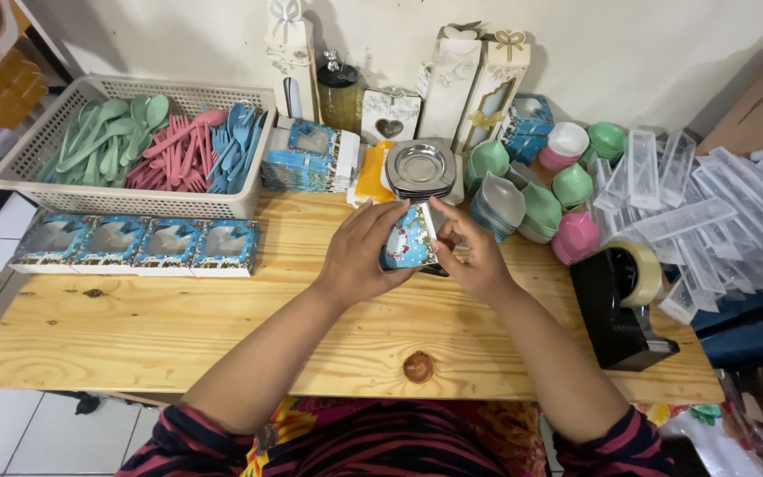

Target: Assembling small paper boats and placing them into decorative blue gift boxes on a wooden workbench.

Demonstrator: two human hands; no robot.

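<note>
Head view: a wooden table point(222, 327) seen from above, with two bare forearms reaching in from 6 o'clock.
Small box: a blue patterned gift box point(410, 238) is held up off the table at the centre of the scene, between both hands, its white flap at the top right.
Left hand: the left hand point(359, 256) wraps the box from the 9 o'clock side, fingers curled over its top edge and pressed on it.
Right hand: the right hand point(474, 252) meets the box from 3 o'clock, thumb and forefinger pinching the white flap.
Finished row: four like boxes with clear windows point(139, 245) lie side by side at 9 o'clock from the hands.
Basket: a beige plastic basket point(19, 159) at 10 o'clock holds green, pink and blue spoons and forks.
Flat stack: a pile of unfolded blue boxes point(309, 159) sits at 11 o'clock.
Trays: a stack of small metal trays point(419, 168) stands at 12 o'clock, just beyond the hands.
Bowls: green, pink and white heart-shaped bowls point(567, 190) cluster at 2 o'clock.
Tape: a black tape dispenser point(615, 309) stands at 3 o'clock, near the table's edge.
Clear cases: long transparent cases point(717, 212) are heaped beyond the dispenser.
</note>
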